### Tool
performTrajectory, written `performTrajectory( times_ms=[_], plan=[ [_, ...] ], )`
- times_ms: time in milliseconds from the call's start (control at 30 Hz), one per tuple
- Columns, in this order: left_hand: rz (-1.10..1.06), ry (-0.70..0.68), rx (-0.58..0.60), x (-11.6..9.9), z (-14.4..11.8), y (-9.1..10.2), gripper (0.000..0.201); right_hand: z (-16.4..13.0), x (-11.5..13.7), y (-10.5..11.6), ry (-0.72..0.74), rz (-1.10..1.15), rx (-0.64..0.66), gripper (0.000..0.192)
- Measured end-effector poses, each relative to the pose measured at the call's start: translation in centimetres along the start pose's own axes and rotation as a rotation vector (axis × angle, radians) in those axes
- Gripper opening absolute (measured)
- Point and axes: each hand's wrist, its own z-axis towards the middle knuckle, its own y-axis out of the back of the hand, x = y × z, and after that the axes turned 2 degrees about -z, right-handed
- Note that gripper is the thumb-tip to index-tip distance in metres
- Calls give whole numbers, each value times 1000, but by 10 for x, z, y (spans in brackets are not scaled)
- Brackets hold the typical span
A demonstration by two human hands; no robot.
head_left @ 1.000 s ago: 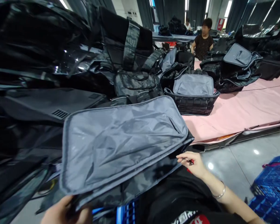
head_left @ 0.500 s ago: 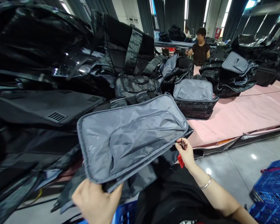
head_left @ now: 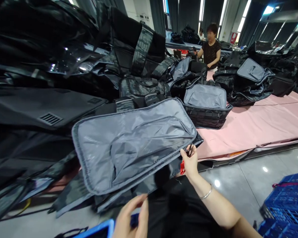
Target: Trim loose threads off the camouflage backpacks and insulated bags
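At the grey flap edge, right hand pinches snips; left hand hovers below, fingers loosely spread, holding nothing.

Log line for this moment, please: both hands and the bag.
right hand: small red-handled tool at edge of grey-lined bag panel | left hand: open, below panel, holding nothing | pink table

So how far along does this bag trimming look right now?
Nothing shows as finished. In hand: the right hand holds small snips at the edge of the open bag's grey lining, while the left hand hangs open below it. Left: large piles of black bags on the pink table.
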Motion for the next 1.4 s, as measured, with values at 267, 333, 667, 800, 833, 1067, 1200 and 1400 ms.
performTrajectory(
  times_ms=[267, 333, 667, 800, 833, 1067, 1200, 1400],
  plan=[
    [-653, 749, 129, -36, 15, -82, 44, -35, 9, 23, -48, -72, 104, 24],
    [-648, 747, 78, -36, 16, -87, 43, -39, 8, 36, -66, -142, 188, 21],
    [-567, 608, 114, -24, 9, -89, 31, -61, 25, 78, 147, -608, 444, 21],
    [-539, 584, 114, -24, 9, -90, 28, -60, 27, 75, 262, -693, 439, 23],
    [-534, 581, 117, -24, 9, -90, 27, -59, 27, 74, 275, -710, 440, 23],
    [-519, 574, 124, -25, 9, -90, 26, -57, 29, 67, 331, -783, 476, 22],
    [-514, 584, 126, -29, 9, -89, 26, -51, 25, 70, 349, -762, 474, 22],
    [-535, 604, 133, -37, 11, -88, 28, -42, 15, 79, 284, -675, 357, 18]
  ],
)
